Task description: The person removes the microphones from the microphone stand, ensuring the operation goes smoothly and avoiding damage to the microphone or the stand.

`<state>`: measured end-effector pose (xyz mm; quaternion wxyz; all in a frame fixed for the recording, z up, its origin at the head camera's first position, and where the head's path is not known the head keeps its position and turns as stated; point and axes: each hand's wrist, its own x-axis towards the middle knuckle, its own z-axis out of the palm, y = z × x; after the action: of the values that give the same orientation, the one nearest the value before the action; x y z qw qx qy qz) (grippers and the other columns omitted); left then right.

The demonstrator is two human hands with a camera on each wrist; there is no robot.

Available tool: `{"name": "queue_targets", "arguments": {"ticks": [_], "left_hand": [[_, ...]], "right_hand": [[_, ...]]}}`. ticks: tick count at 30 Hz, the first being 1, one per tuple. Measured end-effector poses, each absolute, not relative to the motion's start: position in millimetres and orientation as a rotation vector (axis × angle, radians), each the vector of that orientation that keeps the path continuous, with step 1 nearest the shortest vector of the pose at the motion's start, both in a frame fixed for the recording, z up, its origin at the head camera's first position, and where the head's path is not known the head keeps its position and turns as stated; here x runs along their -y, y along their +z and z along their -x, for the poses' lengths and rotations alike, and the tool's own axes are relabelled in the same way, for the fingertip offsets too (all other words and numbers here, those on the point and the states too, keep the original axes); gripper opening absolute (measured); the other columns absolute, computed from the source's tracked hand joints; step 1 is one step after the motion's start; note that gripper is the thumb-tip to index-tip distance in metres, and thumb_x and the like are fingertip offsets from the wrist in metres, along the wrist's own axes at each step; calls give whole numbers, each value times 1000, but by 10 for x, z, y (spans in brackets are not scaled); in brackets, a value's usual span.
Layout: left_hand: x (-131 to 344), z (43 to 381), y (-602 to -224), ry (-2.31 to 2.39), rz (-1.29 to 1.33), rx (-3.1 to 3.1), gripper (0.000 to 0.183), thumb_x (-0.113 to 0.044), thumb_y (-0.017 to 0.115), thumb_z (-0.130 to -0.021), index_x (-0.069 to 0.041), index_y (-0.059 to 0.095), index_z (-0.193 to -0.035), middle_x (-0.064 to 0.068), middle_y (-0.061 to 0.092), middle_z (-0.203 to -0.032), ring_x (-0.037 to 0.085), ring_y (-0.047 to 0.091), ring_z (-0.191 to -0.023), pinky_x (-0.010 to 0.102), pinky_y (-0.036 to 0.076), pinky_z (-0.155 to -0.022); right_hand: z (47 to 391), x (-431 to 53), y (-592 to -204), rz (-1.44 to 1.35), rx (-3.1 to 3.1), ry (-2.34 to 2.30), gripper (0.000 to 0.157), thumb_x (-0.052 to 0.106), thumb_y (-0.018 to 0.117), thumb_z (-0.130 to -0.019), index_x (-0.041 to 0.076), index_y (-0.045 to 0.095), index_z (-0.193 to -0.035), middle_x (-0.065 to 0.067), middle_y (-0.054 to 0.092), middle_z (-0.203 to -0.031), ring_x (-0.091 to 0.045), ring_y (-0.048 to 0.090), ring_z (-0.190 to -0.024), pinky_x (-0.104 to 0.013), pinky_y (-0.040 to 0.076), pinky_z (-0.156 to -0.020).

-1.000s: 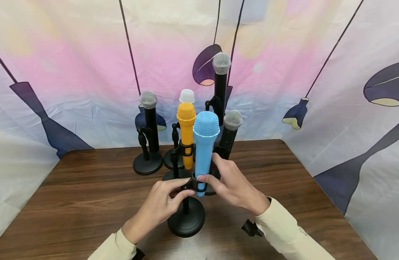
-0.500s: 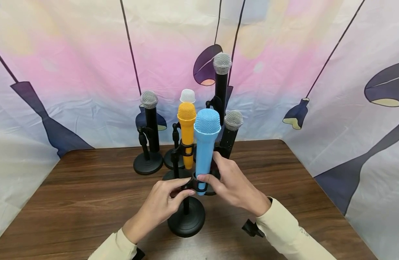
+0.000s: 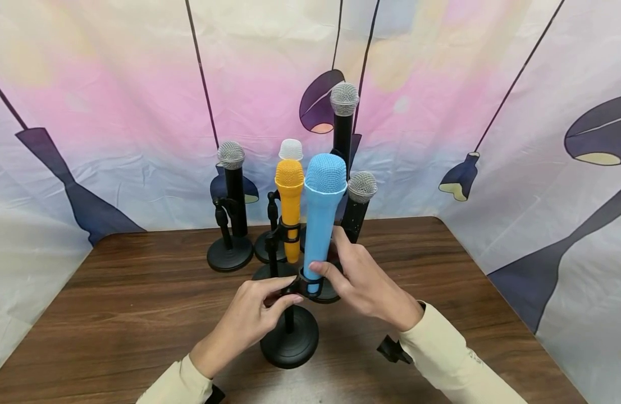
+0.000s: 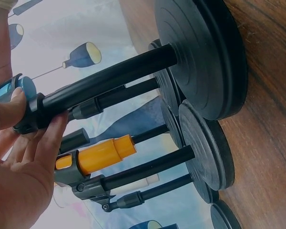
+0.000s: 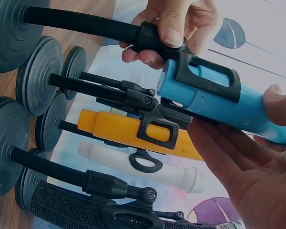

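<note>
A blue microphone stands almost upright, its lower end inside the black clip of the nearest stand. Its handle is between the thumb and fingers of my right hand, just above the clip. My left hand pinches the top of that stand, where the clip joins the pole. The stand's round black base rests on the table. In the right wrist view, the clip's open frame wraps the lower part of the blue handle, with the tail end poking out.
Just behind stands an orange microphone in its own stand, with a white microphone beyond it. Black microphones with silver heads stand at the left, back and right. A printed cloth hangs behind the wooden table.
The blue microphone has risen in the clip, so less of its tail shows below. My right hand has moved slightly up with it. The left hand has stayed put.
</note>
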<state>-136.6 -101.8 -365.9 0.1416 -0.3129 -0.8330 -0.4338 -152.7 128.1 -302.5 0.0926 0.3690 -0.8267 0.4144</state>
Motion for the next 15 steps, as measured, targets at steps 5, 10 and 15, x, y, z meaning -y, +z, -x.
{"name": "queue_targets", "arguments": {"ticks": [5,10,15], "left_hand": [[1029,1365,-3663,-1252,898,2413,32,-19,75,-93,-9,74,-124,-15,53,-66,-2,38,-52,21,38,-47],[1035,1359,-3665,-1258,893,2415,33,-19,75,-94,-8,73,-125,-12,56,-66,-2,38,-52,21,38,-47],[1029,1363,-3665,-1257,906,2406,33,-19,74,-94,-10,73,-126,-7,63,-71,-2,39,-53,21,39,-48]], "right_hand": [[1531,-1270,-3002,-1072,2463,1258,53,17,58,-105,1,29,-146,-13,66,-120,-16,69,-103,-36,56,-90],[1525,-1252,-2998,-1106,2393,1293,52,13,59,-104,0,31,-147,-13,64,-122,-17,68,-104,-35,56,-89],[1522,-1260,-2989,-1112,2302,1365,45,7,57,-104,-2,34,-142,-18,63,-122,-22,71,-101,-37,57,-87]]}}
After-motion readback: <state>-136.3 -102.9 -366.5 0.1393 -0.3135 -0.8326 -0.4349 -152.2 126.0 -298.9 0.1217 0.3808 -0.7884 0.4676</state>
